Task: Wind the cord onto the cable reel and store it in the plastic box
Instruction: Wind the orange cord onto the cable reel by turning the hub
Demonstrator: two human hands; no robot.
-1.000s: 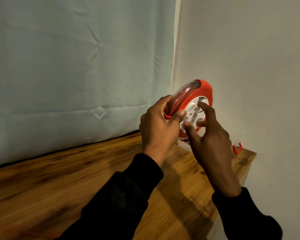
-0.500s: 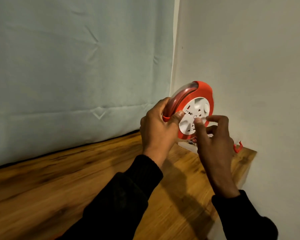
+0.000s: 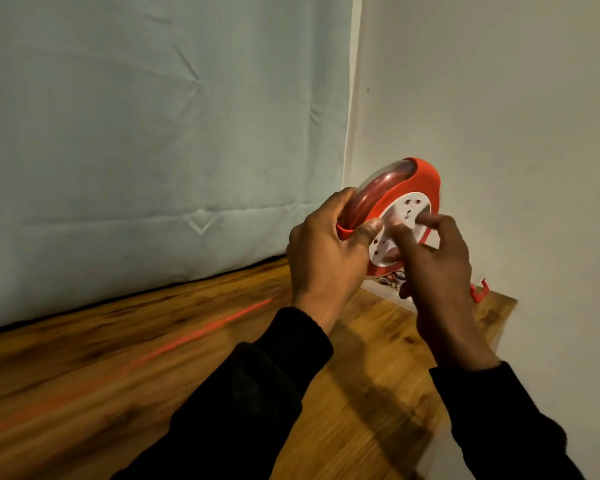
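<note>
I hold a round red cable reel [image 3: 420,174] with a clear rim and a white socket face [image 3: 409,209] upright above the wooden table's far right corner. My left hand [image 3: 323,258] grips the reel's left rim, thumb on the red edge. My right hand [image 3: 433,261] has its fingers pressed on the white centre disc. A red cord [image 3: 222,323], blurred by motion, stretches across the tabletop from lower left toward the reel. Below the reel lies a clear plastic box [image 3: 385,289] with a red latch [image 3: 478,292], mostly hidden by my hands.
The wooden table [image 3: 118,375] ends at a pale blue cloth backdrop [image 3: 153,133] behind and a white wall [image 3: 499,116] on the right. The table's right edge runs close under my right sleeve.
My right hand has turned round on the white disc, from fingers spread to fingers curled over it. The red cord now streaks across the table, where none showed before.
</note>
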